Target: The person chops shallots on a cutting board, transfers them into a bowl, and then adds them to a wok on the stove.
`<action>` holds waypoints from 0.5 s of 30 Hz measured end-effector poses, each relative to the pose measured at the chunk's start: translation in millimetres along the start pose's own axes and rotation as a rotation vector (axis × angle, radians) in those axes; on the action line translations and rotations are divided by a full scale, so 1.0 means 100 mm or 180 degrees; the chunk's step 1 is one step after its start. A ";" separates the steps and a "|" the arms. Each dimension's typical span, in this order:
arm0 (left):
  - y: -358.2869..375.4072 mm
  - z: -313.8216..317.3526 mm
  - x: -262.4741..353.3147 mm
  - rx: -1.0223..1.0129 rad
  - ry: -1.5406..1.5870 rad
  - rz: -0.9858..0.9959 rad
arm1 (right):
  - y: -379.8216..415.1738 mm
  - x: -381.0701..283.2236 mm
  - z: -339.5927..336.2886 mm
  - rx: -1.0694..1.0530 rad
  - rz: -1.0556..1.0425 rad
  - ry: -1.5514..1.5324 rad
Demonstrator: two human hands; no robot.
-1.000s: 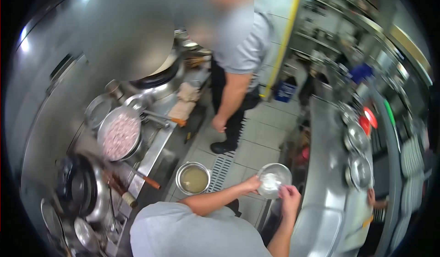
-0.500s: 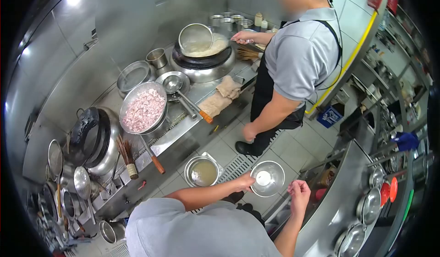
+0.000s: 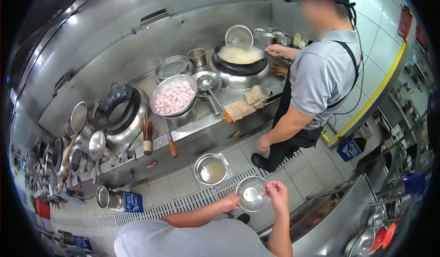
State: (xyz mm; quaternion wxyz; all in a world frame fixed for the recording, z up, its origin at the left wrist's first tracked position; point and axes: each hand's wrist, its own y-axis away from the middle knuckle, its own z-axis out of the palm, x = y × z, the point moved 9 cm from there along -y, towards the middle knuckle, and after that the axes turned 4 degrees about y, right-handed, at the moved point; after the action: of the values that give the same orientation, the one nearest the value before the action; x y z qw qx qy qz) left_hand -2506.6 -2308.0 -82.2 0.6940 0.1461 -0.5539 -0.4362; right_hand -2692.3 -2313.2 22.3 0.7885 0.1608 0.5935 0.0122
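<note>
A round metal bowl (image 3: 253,201), shallow and shiny, is held low in front of me. My left hand (image 3: 232,202) grips its left rim. My right hand (image 3: 276,194) is at the bowl's right edge, fingers pinched together over the rim; what is between the fingertips I cannot tell. A small pale patch (image 3: 250,194) shows at the bottom of the bowl. Just beyond, lower down, stands a pot of cloudy liquid (image 3: 213,171).
A co-worker (image 3: 321,73) stands at the right, tilting a strainer (image 3: 239,37) over a steaming wok (image 3: 243,55). On the steel range sit a strainer of pale pink chopped meat (image 3: 174,97), a ladle (image 3: 206,83) and folded cloths (image 3: 243,106). A steel counter (image 3: 339,225) borders my right side.
My right hand has come left from beside the bowl to its right rim, still pinched. The bowl has shifted slightly left and down in view. The whole view has turned.
</note>
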 end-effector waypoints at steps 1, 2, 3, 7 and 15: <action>0.06 0.11 -0.06 -0.0278 0.0102 -0.0002 | 0.05 0.05 -0.02 0.0080 0.0040 -0.0093; 0.10 0.22 -0.10 -0.0542 0.0222 0.0026 | 0.07 0.09 -0.02 0.0131 0.0079 -0.0170; 0.16 0.30 -0.05 -0.0326 0.0259 -0.0014 | 0.07 0.11 0.04 0.0018 0.0125 -0.0137; -0.23 0.39 -0.13 -0.0514 -0.0105 0.0068 | 0.20 0.08 -0.03 0.0176 0.0131 -0.0183; 0.04 0.54 0.50 -0.0721 -0.0488 0.0136 | 0.02 0.04 0.16 0.0391 0.0017 0.0007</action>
State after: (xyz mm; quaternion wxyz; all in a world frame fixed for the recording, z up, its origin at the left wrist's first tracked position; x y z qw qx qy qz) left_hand -2553.4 -2329.2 -28.6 0.6708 0.0213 -0.5555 -0.4910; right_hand -2676.0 -2314.3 23.3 0.7764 0.2104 0.5936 -0.0219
